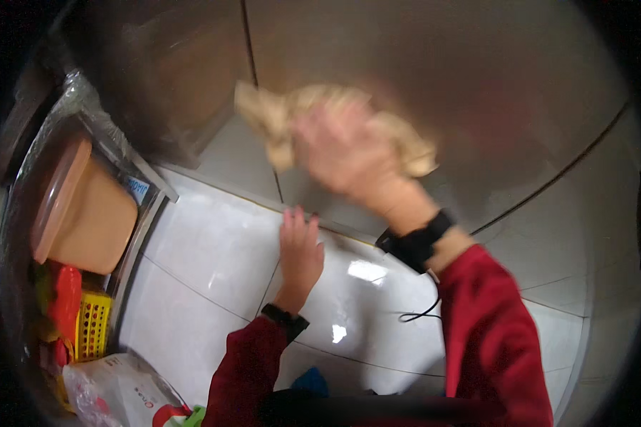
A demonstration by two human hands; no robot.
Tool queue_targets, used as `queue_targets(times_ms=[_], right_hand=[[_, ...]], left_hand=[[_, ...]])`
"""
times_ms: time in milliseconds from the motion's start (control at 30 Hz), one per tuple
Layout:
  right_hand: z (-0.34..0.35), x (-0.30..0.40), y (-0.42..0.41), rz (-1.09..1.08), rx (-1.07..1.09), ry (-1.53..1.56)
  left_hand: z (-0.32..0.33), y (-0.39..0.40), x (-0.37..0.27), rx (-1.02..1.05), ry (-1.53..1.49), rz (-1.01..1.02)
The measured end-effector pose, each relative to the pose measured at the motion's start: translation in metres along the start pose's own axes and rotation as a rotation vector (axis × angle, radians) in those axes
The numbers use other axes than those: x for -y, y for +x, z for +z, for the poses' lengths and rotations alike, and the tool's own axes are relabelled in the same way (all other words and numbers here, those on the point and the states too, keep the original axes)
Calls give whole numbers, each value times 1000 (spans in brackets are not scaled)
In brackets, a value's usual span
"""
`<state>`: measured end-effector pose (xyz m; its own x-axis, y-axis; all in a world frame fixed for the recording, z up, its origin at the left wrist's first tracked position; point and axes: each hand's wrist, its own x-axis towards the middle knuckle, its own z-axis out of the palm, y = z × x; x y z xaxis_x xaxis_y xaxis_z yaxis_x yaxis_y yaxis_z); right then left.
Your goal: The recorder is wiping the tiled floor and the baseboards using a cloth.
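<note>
My right hand [347, 147], blurred by motion, presses on a crumpled tan cloth [267, 115] that spreads out on both sides of it. The cloth lies against a large, dull, reflective panel surface [320, 48] with dark seams. Lower and to the left, my left hand [300, 251] has its fingers extended toward the bottom edge of that surface and holds nothing. Whether its fingertips touch the surface is hard to tell. Black bands circle both wrists, and a thin black cable [424, 315] hangs near the right one.
On the left, a metal-framed shelf [133, 256] holds a peach plastic basin [93, 219], a red item [67, 299] and a yellow perforated basket [93, 325]. A white printed plastic bag [123, 389] lies below them. Glossy white floor tiles [192, 288] spread beneath my arms.
</note>
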<state>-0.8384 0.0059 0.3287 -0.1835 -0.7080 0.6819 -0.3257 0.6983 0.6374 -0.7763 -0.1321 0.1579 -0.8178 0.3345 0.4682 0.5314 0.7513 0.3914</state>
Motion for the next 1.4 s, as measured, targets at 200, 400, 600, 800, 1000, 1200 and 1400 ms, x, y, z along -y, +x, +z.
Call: queue_targets(times_ms=[200,400,600,800,1000,1200,1400], right_hand=[[-3,82,-138,-400,598,239],[-128,-31,-213,-294,666,253],[-265,-179,-173,-1,426,-323],[-242,-176,-206,225,0,-392],[-197,-85,-260,441,-111,-83],[-243,-80,-264,154,266,-69],[-317,-176,-222,409,-89,-532]], left_hand=[[-20,-66,24,-4,-22,-81],[-18,-89,31,179,25,-110],[-28,-52,-8,128,-20,17],[-27,14,-101,63,-59,217],[-38,10,-126,237,-80,273],[-47,11,-147,228,-110,554],[-43,9,-160,186,-164,640]])
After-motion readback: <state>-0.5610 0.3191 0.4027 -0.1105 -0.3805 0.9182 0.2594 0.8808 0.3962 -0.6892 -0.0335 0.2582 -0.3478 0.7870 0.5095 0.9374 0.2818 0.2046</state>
